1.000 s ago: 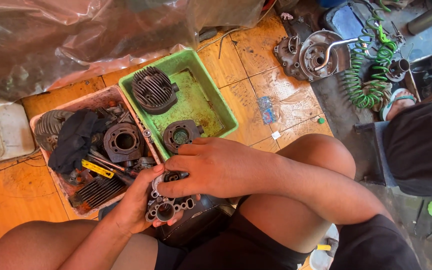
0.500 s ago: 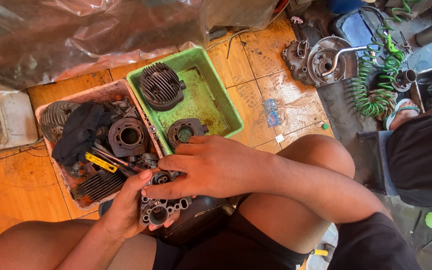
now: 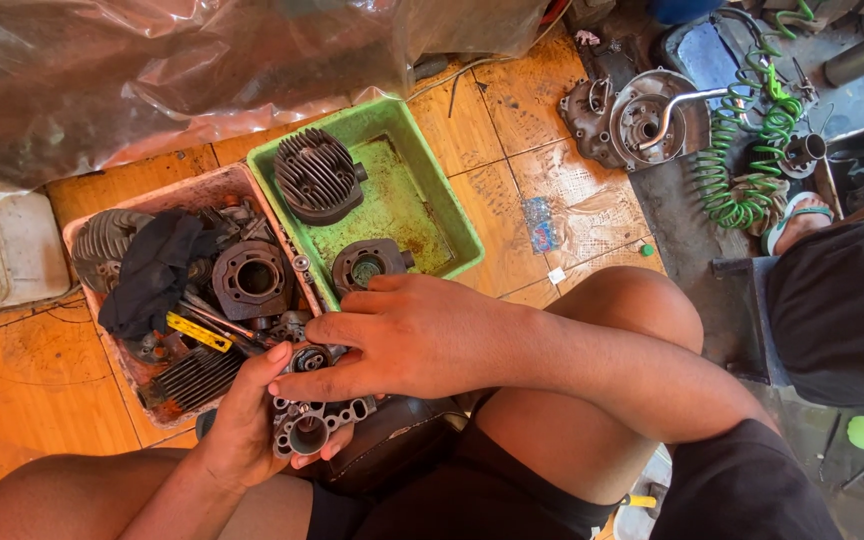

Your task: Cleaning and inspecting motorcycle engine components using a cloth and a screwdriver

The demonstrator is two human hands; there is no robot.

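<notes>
Gripping a grey metal engine part (image 3: 310,425) from below, the left hand (image 3: 247,425) steadies it over the lap while the right hand (image 3: 407,335) presses its fingers down onto its far end.

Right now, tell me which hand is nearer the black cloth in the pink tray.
Left. The left hand is just below the pink tray, nearer the black cloth. The right hand lies farther right, over the metal engine part that the left hand holds.

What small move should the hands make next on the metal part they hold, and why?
Probably lift the right hand clear: it covers the grey engine part cradled from below by the left hand, hiding most of it.
</notes>
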